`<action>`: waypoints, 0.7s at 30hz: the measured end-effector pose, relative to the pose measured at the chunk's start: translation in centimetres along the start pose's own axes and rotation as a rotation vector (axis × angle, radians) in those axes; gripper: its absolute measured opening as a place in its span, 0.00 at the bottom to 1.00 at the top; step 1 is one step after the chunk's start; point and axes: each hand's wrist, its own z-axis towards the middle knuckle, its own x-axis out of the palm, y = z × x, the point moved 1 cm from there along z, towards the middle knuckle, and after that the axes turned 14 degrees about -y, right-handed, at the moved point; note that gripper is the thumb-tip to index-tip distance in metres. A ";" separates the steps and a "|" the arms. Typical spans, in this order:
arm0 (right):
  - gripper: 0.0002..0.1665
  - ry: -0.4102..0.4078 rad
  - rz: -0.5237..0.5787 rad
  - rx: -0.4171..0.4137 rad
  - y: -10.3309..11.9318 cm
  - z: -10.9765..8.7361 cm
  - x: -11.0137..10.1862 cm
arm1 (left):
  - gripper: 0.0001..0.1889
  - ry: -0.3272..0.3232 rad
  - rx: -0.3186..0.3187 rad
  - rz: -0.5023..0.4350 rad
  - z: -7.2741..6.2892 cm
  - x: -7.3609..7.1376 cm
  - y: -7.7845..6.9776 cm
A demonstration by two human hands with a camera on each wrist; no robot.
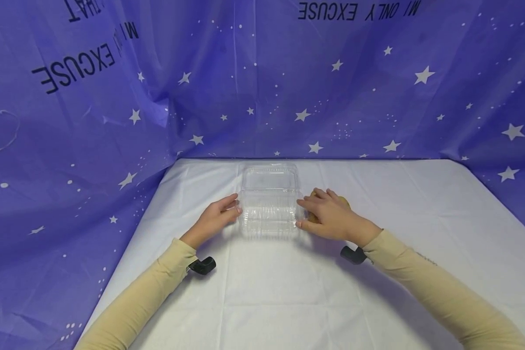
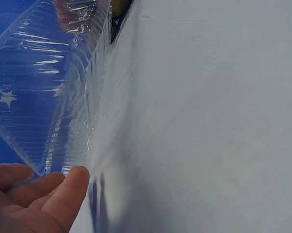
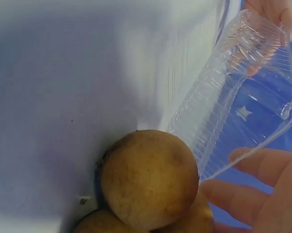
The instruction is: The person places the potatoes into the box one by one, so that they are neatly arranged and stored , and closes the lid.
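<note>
A clear plastic clamshell container stands on the white tabletop with its lid tipped back, away from the person. At its left side is the left hand, fingers extended and fingertips at the container's edge. Opposite, the right hand reaches to the container's right side with fingers stretched out. Partly under and beside that hand are yellow-brown round fruits or tubers, several of which cannot be fully seen. Their exact kind is unclear. In the right wrist view the right fingers touch or nearly touch the container's corner.
A white cloth covers the table. Purple sheeting with white stars and lettering hangs behind it and to its sides. Black wrist mounts stick out below both sleeves.
</note>
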 end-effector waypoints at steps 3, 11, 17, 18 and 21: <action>0.40 0.004 -0.004 0.008 0.2 -0.1 0.2 | 0.37 -0.028 -0.012 -0.021 -0.2 0.2 0.1; 0.41 -0.020 0.010 0.043 0.0 -0.3 0.6 | 0.38 -0.115 -0.096 -0.219 -1.0 1.5 0.8; 0.41 -0.047 0.027 0.060 -0.1 -0.5 1.0 | 0.40 -0.120 -0.117 -0.295 -1.3 2.1 0.9; 0.41 -0.049 0.029 0.065 0.0 -0.5 1.0 | 0.40 -0.120 -0.116 -0.308 -1.3 2.1 0.9; 0.41 -0.049 0.029 0.078 0.1 -0.6 1.0 | 0.40 -0.126 -0.110 -0.333 -1.3 2.2 1.1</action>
